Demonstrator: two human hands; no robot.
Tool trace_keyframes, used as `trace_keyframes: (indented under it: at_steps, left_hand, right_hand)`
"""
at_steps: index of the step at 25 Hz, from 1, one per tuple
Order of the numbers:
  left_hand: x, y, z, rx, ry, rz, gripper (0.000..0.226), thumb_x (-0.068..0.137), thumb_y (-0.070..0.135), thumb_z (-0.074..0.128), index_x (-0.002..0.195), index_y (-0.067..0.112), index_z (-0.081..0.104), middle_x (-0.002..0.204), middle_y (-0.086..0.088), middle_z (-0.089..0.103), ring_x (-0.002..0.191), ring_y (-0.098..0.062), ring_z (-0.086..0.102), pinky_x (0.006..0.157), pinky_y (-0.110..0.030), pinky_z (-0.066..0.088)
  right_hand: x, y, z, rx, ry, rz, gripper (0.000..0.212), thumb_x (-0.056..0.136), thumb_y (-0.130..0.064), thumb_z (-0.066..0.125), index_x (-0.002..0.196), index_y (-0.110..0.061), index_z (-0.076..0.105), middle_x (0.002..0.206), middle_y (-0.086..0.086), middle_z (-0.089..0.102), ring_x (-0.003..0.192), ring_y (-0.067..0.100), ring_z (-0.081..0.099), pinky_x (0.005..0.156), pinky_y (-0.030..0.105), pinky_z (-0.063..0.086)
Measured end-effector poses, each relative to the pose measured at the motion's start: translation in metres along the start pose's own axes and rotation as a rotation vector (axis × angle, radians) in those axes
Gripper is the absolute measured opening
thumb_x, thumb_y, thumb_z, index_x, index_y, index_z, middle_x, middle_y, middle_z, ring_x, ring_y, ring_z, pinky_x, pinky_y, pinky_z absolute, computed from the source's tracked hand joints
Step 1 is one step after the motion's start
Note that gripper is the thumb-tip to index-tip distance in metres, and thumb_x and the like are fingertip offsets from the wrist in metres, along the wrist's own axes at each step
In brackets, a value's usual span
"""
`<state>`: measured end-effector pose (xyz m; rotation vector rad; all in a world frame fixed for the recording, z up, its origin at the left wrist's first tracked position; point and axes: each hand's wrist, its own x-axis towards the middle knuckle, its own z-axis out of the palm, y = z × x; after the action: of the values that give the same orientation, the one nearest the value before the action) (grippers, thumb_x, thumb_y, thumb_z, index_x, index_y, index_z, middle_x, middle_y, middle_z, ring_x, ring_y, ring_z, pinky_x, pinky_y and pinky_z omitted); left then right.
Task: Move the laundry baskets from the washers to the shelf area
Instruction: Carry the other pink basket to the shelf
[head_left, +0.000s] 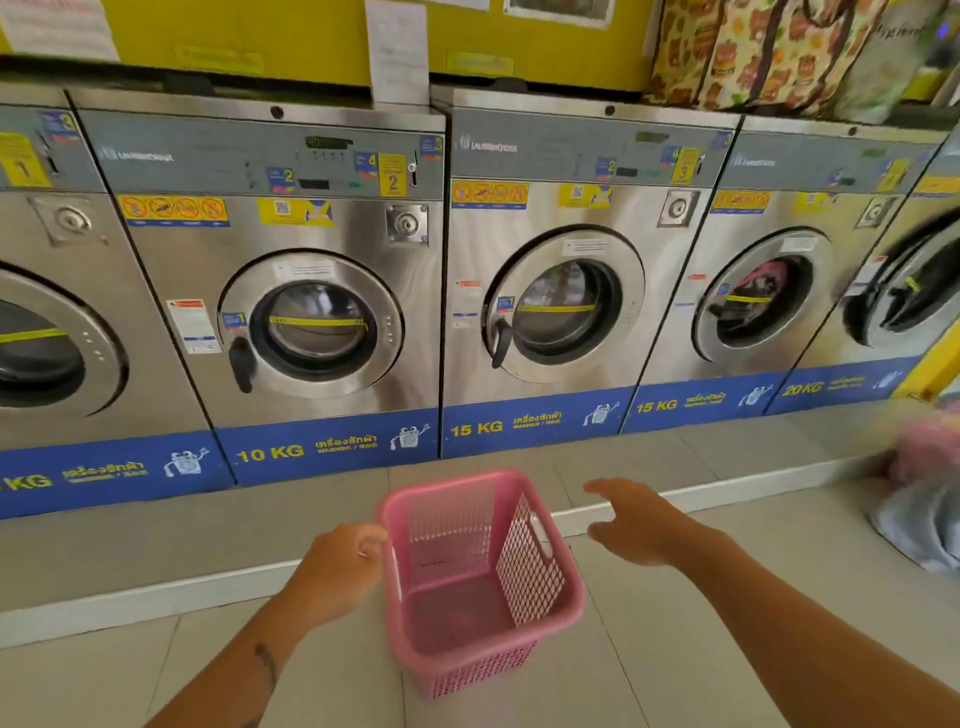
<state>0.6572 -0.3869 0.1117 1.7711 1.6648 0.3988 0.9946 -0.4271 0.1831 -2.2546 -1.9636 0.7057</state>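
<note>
My left hand (340, 564) is closest to me, with its fingers curled around the left rim of the empty pink laundry basket (478, 577), which sits just off the tiled floor (727, 649) in front of the row of steel washers (322, 291). My right hand (631, 522) is open with the fingers spread, holding nothing, just to the right of the basket and a bit past its far right corner. I think it needs to come left to grab the white handle (540, 535) on that side.
</note>
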Motion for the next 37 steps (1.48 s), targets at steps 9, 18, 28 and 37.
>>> trace_keyframes:
  at_steps: [9, 18, 28, 37]
  left_hand:
    - [0.161, -0.027, 0.076, 0.309, -0.026, -0.080, 0.054, 0.085, 0.033, 0.049, 0.138, 0.022, 0.046, 0.138, -0.007, 0.049, 0.127, -0.028, 0.049, 0.103, -0.043, 0.043]
    - [0.252, -0.166, 0.259, 0.516, 0.029, -0.198, 0.090, 0.081, 0.045, 0.063, 0.151, 0.028, 0.009, 0.162, -0.010, 0.006, 0.148, -0.033, 0.015, 0.116, -0.054, 0.023]
    - [0.271, -0.196, 0.292, 0.372, 0.133, -0.305, 0.099, 0.081, 0.018, 0.069, 0.153, 0.022, 0.000, 0.162, -0.007, -0.001, 0.143, -0.035, 0.029, 0.089, -0.048, 0.056]
    - [0.211, -0.111, 0.104, 0.130, 0.213, -0.318, 0.076, 0.078, 0.001, 0.063, 0.143, 0.028, 0.036, 0.108, 0.009, 0.050, 0.078, -0.007, 0.056, 0.056, -0.018, 0.048]
  right_hand:
    - [0.208, 0.075, 0.068, 0.068, -0.111, 0.138, 0.073, 0.084, -0.024, 0.064, 0.149, -0.021, 0.031, 0.157, 0.007, 0.029, 0.142, 0.029, 0.031, 0.115, 0.046, 0.031]
    - [0.356, 0.175, 0.274, -0.040, -0.109, 0.100, 0.086, 0.078, -0.013, 0.059, 0.147, -0.033, 0.013, 0.160, 0.009, 0.015, 0.143, 0.043, 0.020, 0.103, 0.059, 0.037]
    - [0.398, 0.189, 0.311, -0.349, -0.033, -0.038, 0.094, 0.080, -0.013, 0.068, 0.150, -0.010, 0.005, 0.156, 0.020, 0.011, 0.120, 0.046, 0.048, 0.072, 0.052, 0.056]
    - [0.348, 0.064, 0.146, -0.503, -0.056, -0.200, 0.098, 0.072, -0.013, 0.071, 0.148, -0.006, 0.010, 0.149, 0.015, 0.018, 0.115, 0.036, 0.053, 0.081, 0.046, 0.052]
